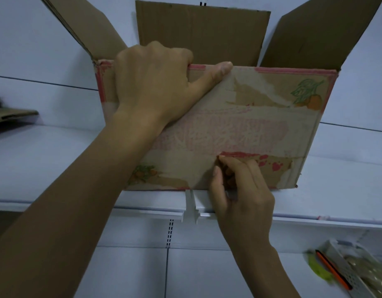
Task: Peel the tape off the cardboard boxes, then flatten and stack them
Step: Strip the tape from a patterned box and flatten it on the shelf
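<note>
An open cardboard box (261, 130) with faded red print and an orange-fruit drawing stands on a white shelf (46, 160), its three far flaps raised. My left hand (155, 82) grips the near wall's top edge, fingers inside, thumb stretched along the rim. My right hand (239, 190) presses on the lower part of the near wall, its thumb and fingertips pinched at a strip of clear tape (185, 166) that runs across the bottom of that wall. The print under the tape looks torn in patches.
A flat piece of cardboard (11, 117) lies on the shelf at the far left. Below the shelf edge, at the lower right, sits a tray (362, 267) holding an orange pencil and small items. A white bracket (191, 207) hangs at the shelf's front edge.
</note>
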`<move>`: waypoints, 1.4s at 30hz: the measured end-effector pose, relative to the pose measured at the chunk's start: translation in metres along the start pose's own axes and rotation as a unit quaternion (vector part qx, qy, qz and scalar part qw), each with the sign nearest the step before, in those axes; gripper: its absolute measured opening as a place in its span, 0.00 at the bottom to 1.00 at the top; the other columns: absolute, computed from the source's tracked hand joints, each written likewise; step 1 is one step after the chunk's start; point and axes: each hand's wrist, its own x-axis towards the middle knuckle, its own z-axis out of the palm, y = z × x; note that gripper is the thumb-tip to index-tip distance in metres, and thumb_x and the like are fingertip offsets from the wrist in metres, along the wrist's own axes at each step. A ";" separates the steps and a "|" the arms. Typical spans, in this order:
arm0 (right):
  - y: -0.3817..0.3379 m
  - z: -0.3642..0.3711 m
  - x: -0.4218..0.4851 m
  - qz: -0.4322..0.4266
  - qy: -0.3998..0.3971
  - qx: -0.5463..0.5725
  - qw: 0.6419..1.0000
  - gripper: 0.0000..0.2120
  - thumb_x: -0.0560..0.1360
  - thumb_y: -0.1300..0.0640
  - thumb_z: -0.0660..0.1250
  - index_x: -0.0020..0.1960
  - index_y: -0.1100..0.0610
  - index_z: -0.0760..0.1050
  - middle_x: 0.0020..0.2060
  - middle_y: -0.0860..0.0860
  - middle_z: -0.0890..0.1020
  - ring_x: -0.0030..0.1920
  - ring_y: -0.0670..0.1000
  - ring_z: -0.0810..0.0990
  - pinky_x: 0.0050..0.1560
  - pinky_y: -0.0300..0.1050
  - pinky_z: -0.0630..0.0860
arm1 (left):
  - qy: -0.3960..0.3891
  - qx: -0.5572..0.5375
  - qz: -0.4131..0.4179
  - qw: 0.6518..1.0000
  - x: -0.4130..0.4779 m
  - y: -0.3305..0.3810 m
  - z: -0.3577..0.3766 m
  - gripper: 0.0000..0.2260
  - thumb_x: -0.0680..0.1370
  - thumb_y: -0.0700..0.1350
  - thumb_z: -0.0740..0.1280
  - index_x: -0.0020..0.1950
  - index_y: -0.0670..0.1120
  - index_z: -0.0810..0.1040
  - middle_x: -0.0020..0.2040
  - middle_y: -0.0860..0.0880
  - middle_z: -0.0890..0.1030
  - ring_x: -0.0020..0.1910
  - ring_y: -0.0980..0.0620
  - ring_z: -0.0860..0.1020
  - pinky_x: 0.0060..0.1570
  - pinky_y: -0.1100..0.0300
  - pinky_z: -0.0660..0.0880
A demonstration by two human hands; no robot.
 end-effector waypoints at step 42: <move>-0.019 0.016 0.002 0.152 0.090 0.051 0.983 0.03 0.75 0.56 0.69 0.44 0.55 0.81 0.41 0.47 0.80 0.38 0.43 0.75 0.35 0.33 0.72 | 0.014 0.002 -0.018 1.000 -0.002 0.003 -0.003 0.35 0.74 0.73 0.46 0.40 0.47 0.79 0.30 0.48 0.73 0.33 0.47 0.73 0.34 0.57 0.61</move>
